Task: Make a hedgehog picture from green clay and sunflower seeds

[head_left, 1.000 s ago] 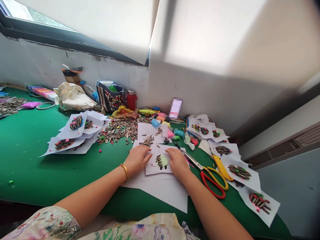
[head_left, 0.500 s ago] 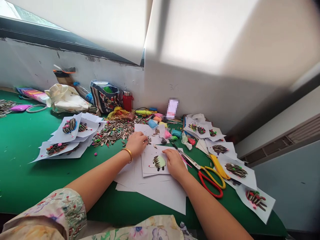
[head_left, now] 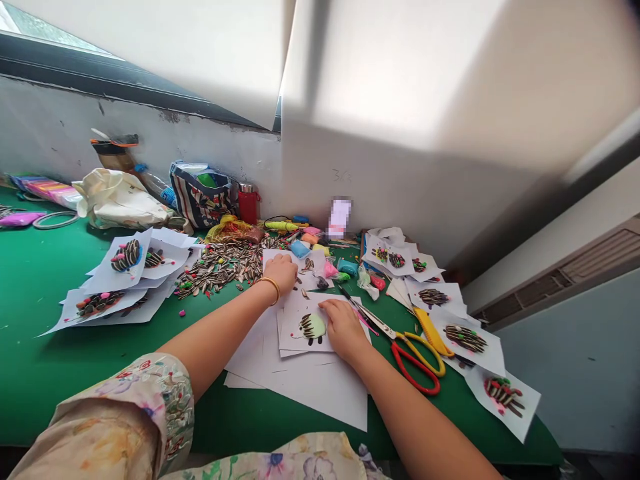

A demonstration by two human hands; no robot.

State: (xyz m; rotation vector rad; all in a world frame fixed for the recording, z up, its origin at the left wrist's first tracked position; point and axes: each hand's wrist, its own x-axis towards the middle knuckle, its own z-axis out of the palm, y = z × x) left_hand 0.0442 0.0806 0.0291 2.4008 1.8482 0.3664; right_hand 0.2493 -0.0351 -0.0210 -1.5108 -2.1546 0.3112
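Your left grip (head_left: 280,273) had moved up to the far edge of the paper beside the sunflower seeds (head_left: 220,263), curled, though you couldn't tell if it held anything. Your right grip (head_left: 343,330) stayed open and flat beside the seed-and-clay picture (head_left: 313,329), toward the near edge of the green tabletop (head_left: 75,373).

- White paper sheet (head_left: 293,333): lying flat, your right hand (head_left: 343,330) resting on its right edge.
- Hedgehog figure (head_left: 313,328): pale green body, dark striped seeds across it, dark feet, fixed on that sheet.
- Loose sunflower seeds (head_left: 220,265): striped heap, just beside your left hand (head_left: 280,273).
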